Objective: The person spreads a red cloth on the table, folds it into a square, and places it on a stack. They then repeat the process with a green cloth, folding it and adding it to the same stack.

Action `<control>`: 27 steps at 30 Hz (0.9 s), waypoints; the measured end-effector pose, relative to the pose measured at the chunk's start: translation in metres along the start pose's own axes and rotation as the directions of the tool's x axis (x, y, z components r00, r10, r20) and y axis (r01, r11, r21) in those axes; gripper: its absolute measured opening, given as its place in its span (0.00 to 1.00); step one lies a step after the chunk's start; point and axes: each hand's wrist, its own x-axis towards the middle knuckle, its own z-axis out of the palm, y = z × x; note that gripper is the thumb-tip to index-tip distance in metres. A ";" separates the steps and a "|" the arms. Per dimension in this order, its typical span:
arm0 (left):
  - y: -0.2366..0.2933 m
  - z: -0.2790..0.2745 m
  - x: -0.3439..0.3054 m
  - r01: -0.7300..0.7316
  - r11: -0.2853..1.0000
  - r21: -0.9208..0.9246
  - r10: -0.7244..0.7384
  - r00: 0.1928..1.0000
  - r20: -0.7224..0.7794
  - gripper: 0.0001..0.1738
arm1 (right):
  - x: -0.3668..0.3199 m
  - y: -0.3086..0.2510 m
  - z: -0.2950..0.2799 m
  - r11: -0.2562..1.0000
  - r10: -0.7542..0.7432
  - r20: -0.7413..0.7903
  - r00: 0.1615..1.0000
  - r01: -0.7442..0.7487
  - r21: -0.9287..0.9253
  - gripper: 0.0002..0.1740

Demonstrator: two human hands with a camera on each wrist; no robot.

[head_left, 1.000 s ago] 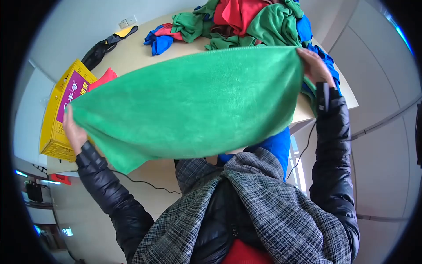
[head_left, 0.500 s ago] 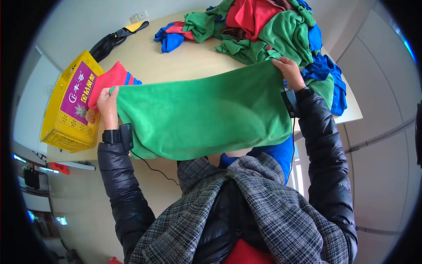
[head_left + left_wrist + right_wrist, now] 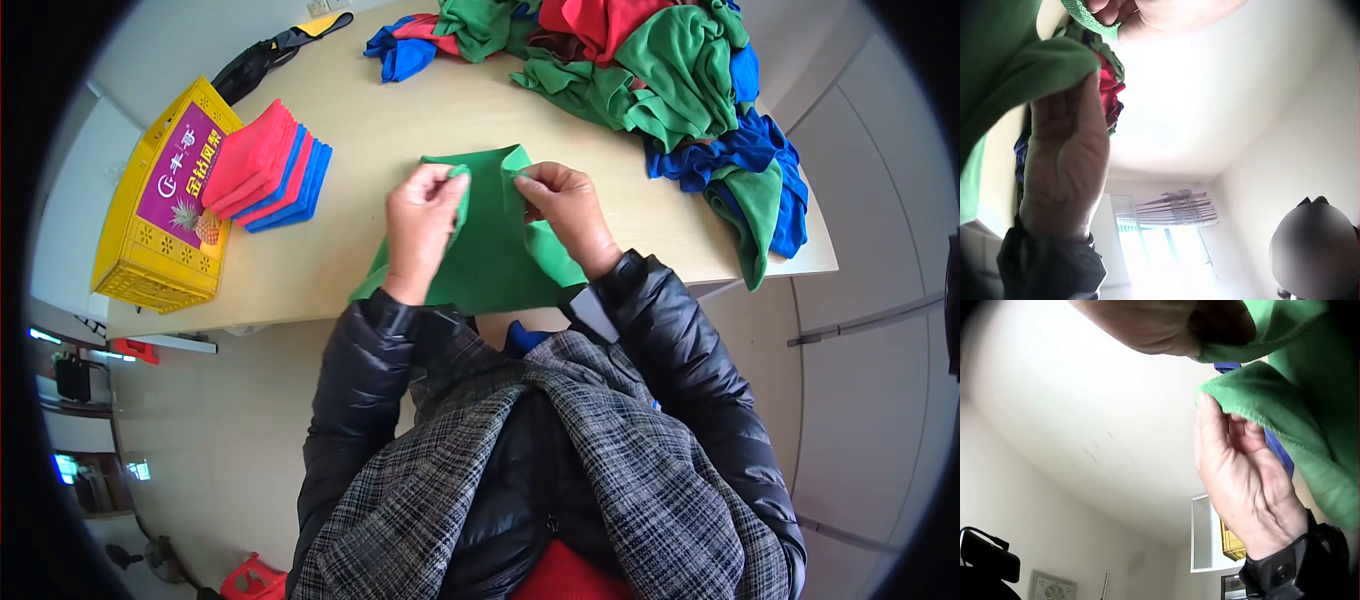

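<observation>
A green cloth (image 3: 490, 240) lies at the table's front edge, its two ends lifted and folded inward. My left hand (image 3: 422, 225) pinches one end between thumb and fingers. The other end is pinched by my right hand (image 3: 572, 210), a short gap from the left. In the left wrist view, the right hand (image 3: 1066, 150) has its thumb on the cloth's fold, while the left hand (image 3: 1172, 12) shows at the top. The right wrist view shows the right hand (image 3: 1241, 469) gripping a stitched edge of the cloth (image 3: 1272, 394).
A stack of folded red and blue cloths (image 3: 270, 170) stands beside a yellow crate (image 3: 160, 270) at the left. Loose green, red and blue cloths (image 3: 680, 70) are heaped at the back right, some hanging over the table's right edge. A black and yellow item (image 3: 250, 70) lies at the back left.
The cloth was stretched wide between both hands. It has come down onto the table, and my hands have moved toward each other, bringing its ends inward.
</observation>
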 end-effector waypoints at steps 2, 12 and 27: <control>-0.006 0.016 -0.010 0.022 0.999 -0.041 -0.022 1.000 0.004 0.05 | -0.007 0.005 0.010 0.999 -0.009 -0.020 1.000 0.008 -0.036 0.08; -0.031 0.030 -0.025 -0.123 0.988 0.093 0.127 0.992 -0.027 0.06 | -0.023 0.024 0.022 0.960 -0.171 -0.104 0.980 0.142 -0.242 0.10; -0.006 0.037 -0.051 -0.490 0.651 0.579 0.396 0.871 0.292 0.10 | -0.029 0.025 -0.003 0.948 0.192 0.027 0.981 -0.192 0.252 0.10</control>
